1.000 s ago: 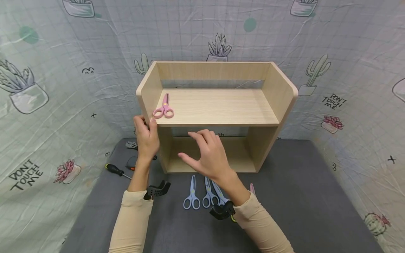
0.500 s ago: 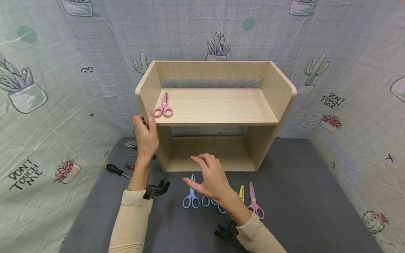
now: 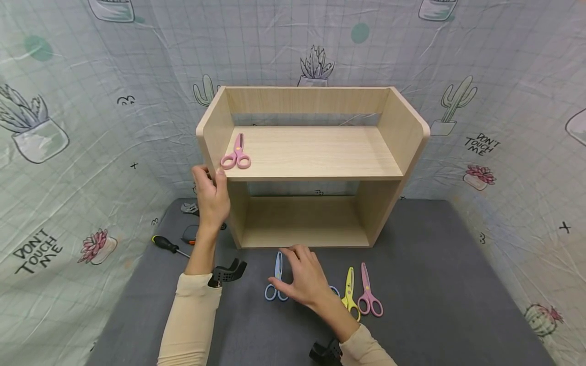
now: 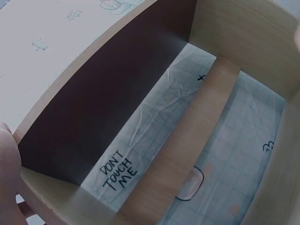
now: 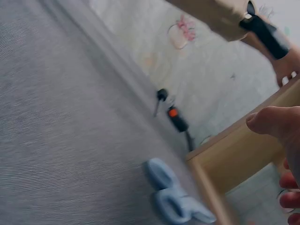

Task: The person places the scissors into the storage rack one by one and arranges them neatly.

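Observation:
A two-tier wooden shelf [image 3: 316, 178] stands on the grey table. My left hand [image 3: 210, 195] grips its left side panel near the middle board, thumb on the front edge. On the upper tier, beside that hand, lie pink scissors [image 3: 235, 157]. My right hand [image 3: 304, 279] hovers in front of the shelf, thumb and fingers spread, nothing between them. Blue scissors [image 3: 279, 269] lie just left of its thumb, and show in the right wrist view as blue handles [image 5: 185, 206]. More blue scissors are mostly hidden under the hand. Yellow scissors [image 3: 349, 292] and another pink pair [image 3: 366, 290] lie right of it.
Left of the shelf lie a black and yellow screwdriver [image 3: 164, 244], an adjustable wrench [image 3: 189, 209] and a dark tool with an orange part [image 3: 191, 242], partly behind the left forearm. A printed cloth [image 3: 114, 178] rises around the table.
My right hand has drawn back and down from before the lower tier to above the row of scissors, uncovering the yellow and pink pairs. The left hand keeps its place on the shelf.

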The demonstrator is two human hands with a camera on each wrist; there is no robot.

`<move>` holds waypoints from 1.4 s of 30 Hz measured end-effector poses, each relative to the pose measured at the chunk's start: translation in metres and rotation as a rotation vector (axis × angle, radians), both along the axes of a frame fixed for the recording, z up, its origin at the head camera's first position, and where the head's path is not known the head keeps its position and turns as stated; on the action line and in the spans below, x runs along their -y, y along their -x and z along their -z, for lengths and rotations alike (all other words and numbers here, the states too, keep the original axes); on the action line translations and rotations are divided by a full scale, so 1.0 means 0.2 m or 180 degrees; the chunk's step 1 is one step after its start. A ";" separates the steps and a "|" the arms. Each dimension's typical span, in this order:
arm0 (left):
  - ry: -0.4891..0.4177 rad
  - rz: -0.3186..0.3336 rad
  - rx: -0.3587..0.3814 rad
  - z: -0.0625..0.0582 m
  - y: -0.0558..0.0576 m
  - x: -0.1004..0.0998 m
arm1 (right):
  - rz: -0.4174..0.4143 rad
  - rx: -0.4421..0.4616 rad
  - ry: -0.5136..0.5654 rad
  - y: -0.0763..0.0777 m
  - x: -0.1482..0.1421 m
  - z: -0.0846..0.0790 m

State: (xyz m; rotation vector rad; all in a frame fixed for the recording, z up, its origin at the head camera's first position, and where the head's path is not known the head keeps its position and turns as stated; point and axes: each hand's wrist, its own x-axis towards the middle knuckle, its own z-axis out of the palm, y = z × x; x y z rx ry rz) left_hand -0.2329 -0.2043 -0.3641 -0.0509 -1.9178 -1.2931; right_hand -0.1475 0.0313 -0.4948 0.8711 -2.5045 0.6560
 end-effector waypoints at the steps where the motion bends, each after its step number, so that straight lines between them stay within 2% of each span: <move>1: -0.0002 0.0001 -0.0001 0.00 0.00 0.00 | 0.0022 0.0035 -0.0025 0.00 0.00 0.02; 8: 0.0008 -0.0010 -0.0018 0.00 0.00 0.00 | 0.0073 0.0177 -0.0129 -0.02 0.02 0.15; 16: 0.0009 -0.0026 -0.0048 0.00 0.00 0.00 | 0.0076 0.0208 -0.0231 -0.04 0.02 0.23; 23: -0.0010 -0.0006 -0.0024 0.00 0.00 0.00 | 0.0318 0.0181 -0.0511 -0.06 0.05 0.27; 29: -0.0016 0.0010 -0.0015 0.00 0.00 0.00 | 0.0538 -0.0043 -0.0649 -0.08 0.07 0.30; 37: -0.0027 0.0003 -0.0016 0.00 0.00 0.00 | 0.0676 0.0013 -0.0852 -0.08 0.11 0.30; 42: -0.0025 -0.0013 -0.0034 0.01 0.01 0.00 | 0.0721 -0.0069 -0.0911 -0.09 0.12 0.30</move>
